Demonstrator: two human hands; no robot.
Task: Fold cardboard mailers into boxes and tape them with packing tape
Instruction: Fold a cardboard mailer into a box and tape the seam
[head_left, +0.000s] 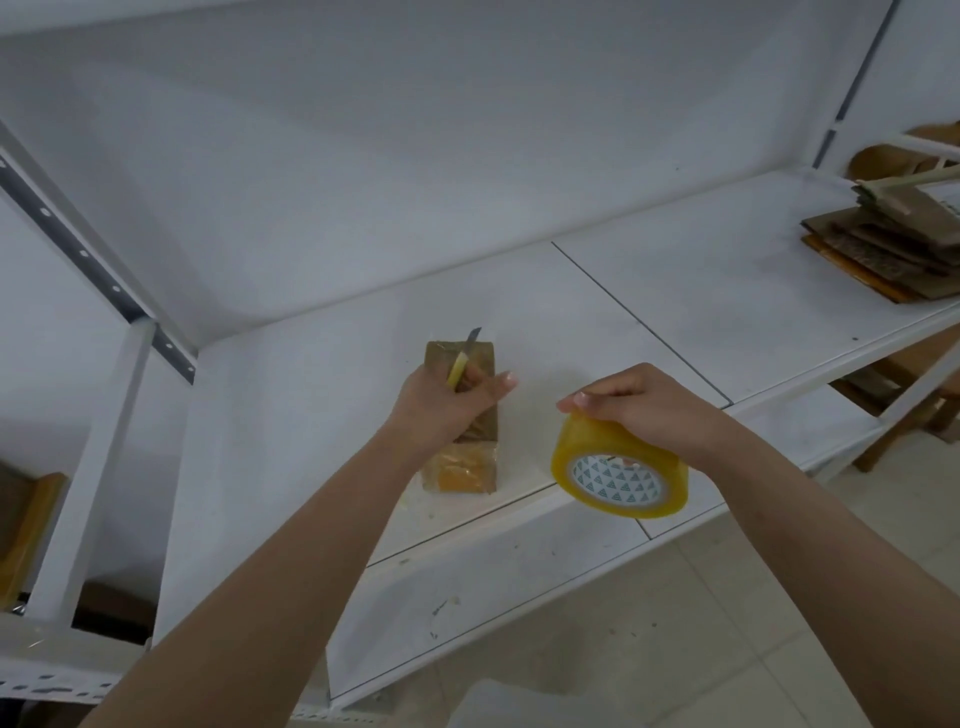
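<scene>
box (462, 415) on shelf (649, 322), centre-front | knife (464, 361) over box | tape roll (621, 473) right of box, above shelf edge | flat mailers (883, 249) stacked far right

white metal shelf (675, 291), wooden stool (914, 384), tiled floor (727, 623)

Storeroom: white metal shelving (675, 312), stacked cardboard (883, 249)

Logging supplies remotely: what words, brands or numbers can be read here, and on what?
None readable.
Tape roll core: teal triangle pattern only, no legible words.
Small taped box: no print visible.
Cardboard stack: too blurred to tell.
Yellow knife: no marking visible.
</scene>
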